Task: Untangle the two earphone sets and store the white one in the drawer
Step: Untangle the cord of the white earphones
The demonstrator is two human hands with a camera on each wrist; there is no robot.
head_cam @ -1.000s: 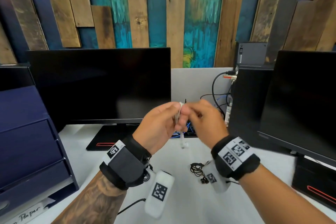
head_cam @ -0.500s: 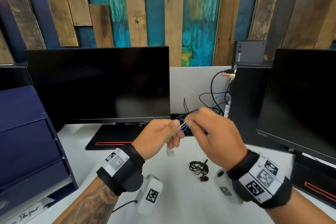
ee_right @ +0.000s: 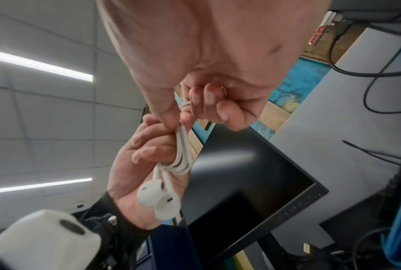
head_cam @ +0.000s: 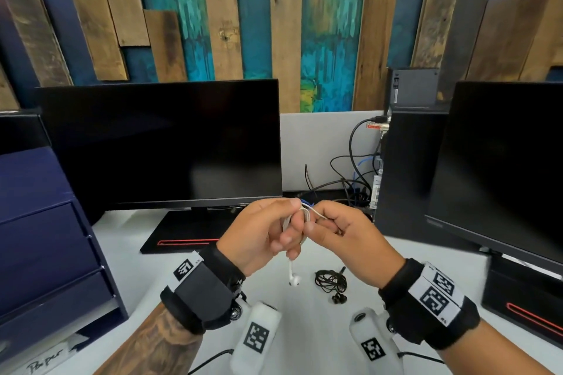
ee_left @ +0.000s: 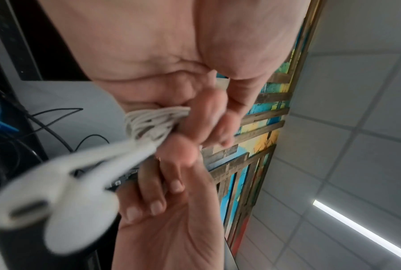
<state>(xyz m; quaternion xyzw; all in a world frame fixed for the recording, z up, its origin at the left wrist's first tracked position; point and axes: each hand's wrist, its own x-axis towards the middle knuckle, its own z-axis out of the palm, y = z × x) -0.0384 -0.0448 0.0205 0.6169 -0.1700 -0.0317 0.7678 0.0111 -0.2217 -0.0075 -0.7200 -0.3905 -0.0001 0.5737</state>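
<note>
Head view shows both hands raised together above the white counter (head_cam: 170, 268), in front of the gap between two dark monitors. The left hand (head_cam: 259, 234) has its fingers curled around a coiled bundle of the white earphones (head_cam: 301, 222), the loops wound round its fingers; two white earbuds (head_cam: 294, 278) hang below the fist on short stems, clear of the counter. The right hand (head_cam: 350, 234) meets it from the other side, thumb and forefinger pinching a strand of the white cord just beside the coil, the other fingers curled into the palm. From the left wrist, the coil (ee_left: 153, 120) sits against the fingertips (ee_left: 206, 113) of that hand, and the earbuds (ee_left: 56, 201) loom large and blurred near the lens, with the right hand (ee_left: 171, 210) beneath. From the right wrist, the thumb and forefinger (ee_right: 171, 113) nip the cord at the top of the bundle (ee_right: 183, 151), which lies across the left hand (ee_right: 143, 164), the pair of buds (ee_right: 157, 197) dangling side by side and touching. The black earphones (head_cam: 332, 281) lie in a loose heap on the counter below the hands, apart from the white set. A dark blue drawer unit (head_cam: 45, 237) stands at the left edge of the counter, its drawers pushed in. The left monitor (head_cam: 161, 143) and the right monitor (head_cam: 502, 167) are both dark.
</note>
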